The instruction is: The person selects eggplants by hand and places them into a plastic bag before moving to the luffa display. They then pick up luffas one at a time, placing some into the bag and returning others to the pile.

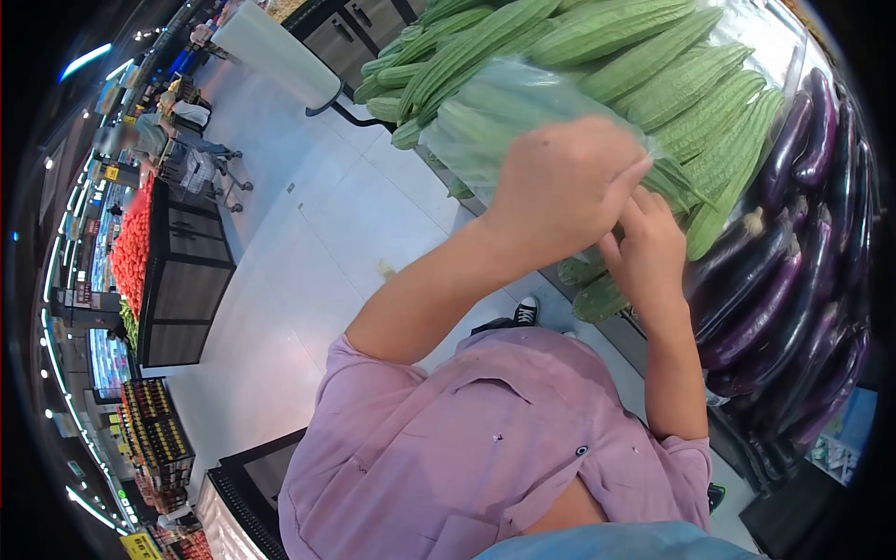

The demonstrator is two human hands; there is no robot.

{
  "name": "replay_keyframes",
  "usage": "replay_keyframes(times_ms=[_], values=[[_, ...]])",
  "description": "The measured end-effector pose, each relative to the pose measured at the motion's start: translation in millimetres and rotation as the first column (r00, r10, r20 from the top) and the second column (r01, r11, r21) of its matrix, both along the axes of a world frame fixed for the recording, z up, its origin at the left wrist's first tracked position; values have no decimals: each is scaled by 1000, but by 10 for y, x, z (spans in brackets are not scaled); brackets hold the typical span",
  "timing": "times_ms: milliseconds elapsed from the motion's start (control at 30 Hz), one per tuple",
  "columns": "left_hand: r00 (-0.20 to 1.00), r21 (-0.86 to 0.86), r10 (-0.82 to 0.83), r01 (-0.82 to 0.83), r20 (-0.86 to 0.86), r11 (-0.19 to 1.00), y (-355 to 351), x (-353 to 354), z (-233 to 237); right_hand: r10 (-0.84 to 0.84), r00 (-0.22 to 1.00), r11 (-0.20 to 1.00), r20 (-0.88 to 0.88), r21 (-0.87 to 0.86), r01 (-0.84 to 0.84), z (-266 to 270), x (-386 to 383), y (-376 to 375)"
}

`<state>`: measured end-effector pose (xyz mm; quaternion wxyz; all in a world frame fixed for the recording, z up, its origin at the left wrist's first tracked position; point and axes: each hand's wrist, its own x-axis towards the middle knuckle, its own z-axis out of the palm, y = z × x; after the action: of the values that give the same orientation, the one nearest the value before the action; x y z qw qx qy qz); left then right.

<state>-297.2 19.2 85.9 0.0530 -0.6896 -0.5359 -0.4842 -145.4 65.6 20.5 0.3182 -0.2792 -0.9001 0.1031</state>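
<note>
A clear plastic bag [509,98] lies over the pile of green ridged gourds [635,42], with green showing through it. My left hand [569,182] is closed in a fist on the near end of the bag. Touching it from the right is my right hand [649,247], its fingers bent and pinched together at the same spot. What lies between those fingertips is hidden, though it is at the bag's gathered end. Long purple eggplants [812,261] lie heaped to the right of my right hand.
Cucumber-like green vegetables [597,301] sit at the stand's edge below my hands. A roll of plastic bags [280,61] stands at upper left. Across the tiled floor [308,252] are a red produce stand [133,247] and a person with a cart [201,154].
</note>
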Motion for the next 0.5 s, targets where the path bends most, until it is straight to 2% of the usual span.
replay_keyframes(times_ms=[100,167,267,500], values=[[1000,-57,-8,8,0,998,-37,-28,-23,3,1000,1000,21,-21,-2,53,54,-57],[996,-99,-28,36,87,994,-52,-33,-45,14,999,1000,35,-15,-14,88,80,-100],[991,-71,-62,71,119,995,-29,-30,-64,-16,999,1000,38,5,16,143,96,-171],[970,-79,-122,142,212,987,25,-73,-9,56,991,998,-125,10,-55,220,146,-195]])
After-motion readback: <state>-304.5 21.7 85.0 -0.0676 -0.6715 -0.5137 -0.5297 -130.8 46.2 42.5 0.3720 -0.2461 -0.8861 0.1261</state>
